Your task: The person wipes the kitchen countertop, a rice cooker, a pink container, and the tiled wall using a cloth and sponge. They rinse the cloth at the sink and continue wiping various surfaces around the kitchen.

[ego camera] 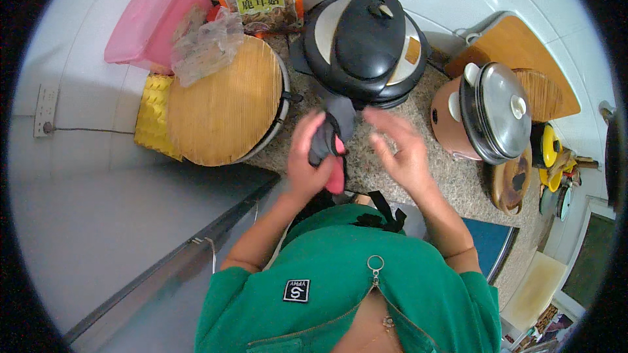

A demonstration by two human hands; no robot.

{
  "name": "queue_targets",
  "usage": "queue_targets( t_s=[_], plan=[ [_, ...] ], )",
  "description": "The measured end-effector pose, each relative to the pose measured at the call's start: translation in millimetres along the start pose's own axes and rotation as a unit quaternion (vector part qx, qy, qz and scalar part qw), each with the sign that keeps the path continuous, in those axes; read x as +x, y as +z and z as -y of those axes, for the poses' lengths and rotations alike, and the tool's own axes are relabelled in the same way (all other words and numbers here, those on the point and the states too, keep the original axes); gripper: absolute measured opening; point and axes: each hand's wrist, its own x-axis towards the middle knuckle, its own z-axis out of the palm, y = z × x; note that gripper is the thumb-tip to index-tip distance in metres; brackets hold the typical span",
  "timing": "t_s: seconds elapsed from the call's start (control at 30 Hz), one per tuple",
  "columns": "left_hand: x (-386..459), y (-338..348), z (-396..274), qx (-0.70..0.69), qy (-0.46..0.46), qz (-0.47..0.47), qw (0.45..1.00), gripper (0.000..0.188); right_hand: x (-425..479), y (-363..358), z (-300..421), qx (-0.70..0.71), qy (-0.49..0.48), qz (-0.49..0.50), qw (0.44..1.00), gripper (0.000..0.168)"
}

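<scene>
Over the speckled countertop (365, 169), my left hand (309, 154) grips a grey and pink cloth item with dark edging (336, 176); its exact kind cannot be told. A grey part of it (341, 115) stretches up towards the black electric cooker (370, 44). My right hand (400, 154) is raised to the right of the cloth, fingers apart and slightly blurred, with nothing in it. Left of my hands, a round wooden lid (225, 108) covers a pot. A pink rice cooker with a metal lid (505, 108) stands to the right.
A pink plastic box (157, 19), a crumpled clear bag (208, 49) and a food packet (260, 10) stand at the back left. Wooden boards (530, 54) lean on the tiled wall at right. A brown lidded pot (510, 181) sits below the rice cooker. A grey surface (147, 206) is at left.
</scene>
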Motion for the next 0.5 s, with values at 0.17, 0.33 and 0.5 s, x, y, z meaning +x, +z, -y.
queue_targets(
  t_s=[0.17,0.33,0.5],
  plan=[
    [101.8,-16.4,14.9,0.066,0.045,-0.097,0.992,0.069,60.7,-8.8,-18.1,-0.267,-0.066,-0.123,0.954,0.060],
    [144.1,5.7,15.1,0.200,0.100,-0.063,0.973,0.063,71.3,9.6,-33.2,-0.274,-0.053,-0.075,0.957,0.085],
    [120.2,12.5,20.7,0.206,0.120,-0.051,0.970,0.054,69.0,11.9,-36.9,-0.280,-0.047,-0.076,0.956,0.092]
  ],
)
